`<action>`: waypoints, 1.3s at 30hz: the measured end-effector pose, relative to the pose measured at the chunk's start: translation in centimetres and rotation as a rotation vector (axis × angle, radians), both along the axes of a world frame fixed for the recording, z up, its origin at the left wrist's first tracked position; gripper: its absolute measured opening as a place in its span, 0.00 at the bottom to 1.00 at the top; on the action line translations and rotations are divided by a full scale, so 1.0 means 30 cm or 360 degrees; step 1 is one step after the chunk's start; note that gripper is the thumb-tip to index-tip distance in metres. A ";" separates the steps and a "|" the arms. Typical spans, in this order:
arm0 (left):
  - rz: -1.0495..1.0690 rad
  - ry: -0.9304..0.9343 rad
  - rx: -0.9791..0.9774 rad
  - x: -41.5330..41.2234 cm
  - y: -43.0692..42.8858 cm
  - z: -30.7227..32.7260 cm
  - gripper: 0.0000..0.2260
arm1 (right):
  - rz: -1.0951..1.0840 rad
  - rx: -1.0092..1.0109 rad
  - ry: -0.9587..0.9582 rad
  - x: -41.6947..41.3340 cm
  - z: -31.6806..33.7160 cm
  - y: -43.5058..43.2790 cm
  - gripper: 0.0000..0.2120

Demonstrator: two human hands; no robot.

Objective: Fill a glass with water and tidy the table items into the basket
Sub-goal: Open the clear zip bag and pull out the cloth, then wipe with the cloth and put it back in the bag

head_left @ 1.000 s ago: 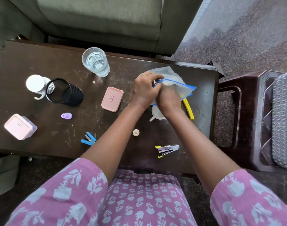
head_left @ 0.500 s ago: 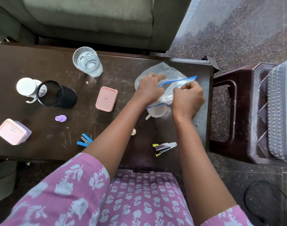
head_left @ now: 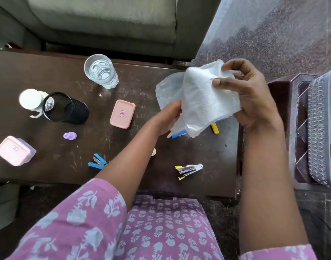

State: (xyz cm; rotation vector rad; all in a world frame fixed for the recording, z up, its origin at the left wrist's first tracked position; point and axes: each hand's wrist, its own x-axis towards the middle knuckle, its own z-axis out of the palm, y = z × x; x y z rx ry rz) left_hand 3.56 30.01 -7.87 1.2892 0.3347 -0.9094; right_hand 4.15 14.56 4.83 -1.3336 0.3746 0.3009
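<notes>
With left grip [head_left: 168, 119] and right grip [head_left: 251, 94] both clamped on the zip bag [head_left: 204, 102], bundle it tight, then drop it in the basket [head_left: 318, 128].

Scratched dark wood table [head_left: 48, 76]; clear glass [head_left: 100, 71]; translucent plastic bag [head_left: 204, 102].

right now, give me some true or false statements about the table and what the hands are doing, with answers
1. The clear drinking glass has water in it. True.
2. The left hand and the right hand both hold the clear plastic zip bag. True.
3. The small blue stapler is in the grey woven basket. False: the small blue stapler lies on the dark wooden table, apart from the grey woven basket.
4. The pink rectangular lid is in the right hand. False: the pink rectangular lid lies on the table, touched by neither hand.
</notes>
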 end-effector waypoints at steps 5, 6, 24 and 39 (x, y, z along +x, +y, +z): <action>0.0585 0.0351 -0.0291 0.002 0.044 0.002 0.28 | -0.0204 0.0259 0.0235 -0.027 -0.163 -0.008 0.22; 0.0611 0.0402 -0.0330 0.004 0.054 -0.005 0.35 | -0.0211 0.0197 0.0292 -0.033 -0.187 -0.008 0.24; 0.0596 0.0270 -0.0103 -0.024 0.115 0.020 0.14 | -0.0016 -0.1177 0.0121 -0.010 -0.287 0.137 0.29; 0.1165 0.0199 -0.0238 -0.017 0.260 0.036 0.19 | 0.0663 -0.1376 -0.0654 -0.103 -0.299 0.428 0.33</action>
